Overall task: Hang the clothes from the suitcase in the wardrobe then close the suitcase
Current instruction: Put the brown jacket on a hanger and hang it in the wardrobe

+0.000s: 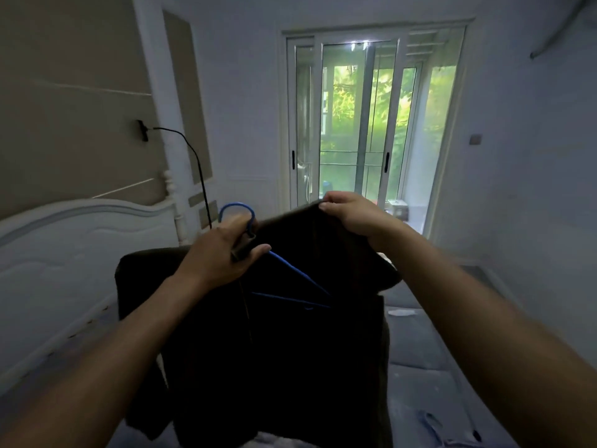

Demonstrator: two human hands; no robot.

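Garment (pixel 290 357), dark and hard to identify, drapes over the blue hanger (pixel 297 271), hiding its left half. Left hand (pixel 223 253) grips the hanger neck; right hand (pixel 352 215) pinches the garment edge right of the hanger.

We see a bed (pixel 416 347) w/ grey-blue mattress, white headboard (pixel 64 253) at left. On it: small white scrap (pixel 400 313) further off, right; blurred pale item (pixel 433 425) near right, can't ID.
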